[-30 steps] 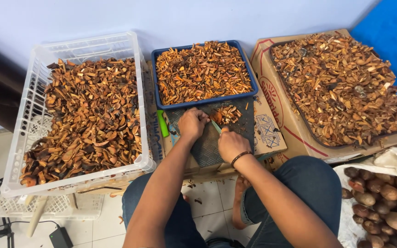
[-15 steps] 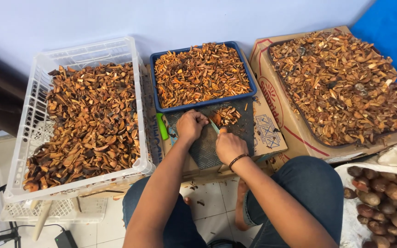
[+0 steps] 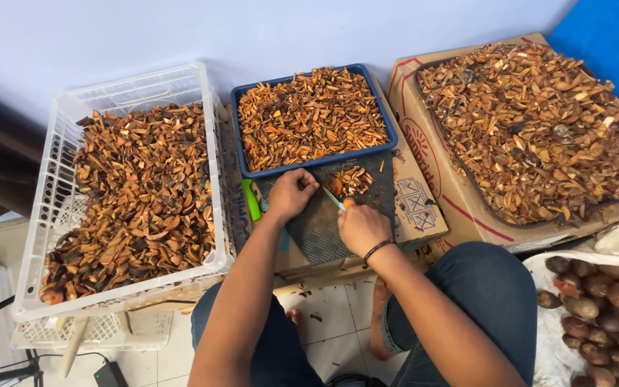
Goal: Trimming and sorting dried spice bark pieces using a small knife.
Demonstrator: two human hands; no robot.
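Observation:
My left hand (image 3: pixel 291 193) is closed on a small brown piece at the near edge of a dark ribbed mat (image 3: pixel 320 226). My right hand (image 3: pixel 362 228), with a dark band on its wrist, grips a knife with a light green blade (image 3: pixel 332 198) that points toward the left hand. A small heap of orange-brown cut pieces (image 3: pixel 352 180) lies on the mat just beyond both hands. Behind the mat stands a blue tray (image 3: pixel 240 136) full of thin orange-brown slivers.
A white slotted plastic crate (image 3: pixel 41 236) of brown chunks stands at left. A cardboard box (image 3: pixel 424 150) heaped with brown chips is at right. Whole brown nuts (image 3: pixel 610 315) lie on a white sack at bottom right. A green tool handle (image 3: pixel 251 201) lies beside the mat. My knees in jeans are below.
Both hands stay at the mat; the view has shifted slightly. The knife hand has moved a little nearer the left hand.

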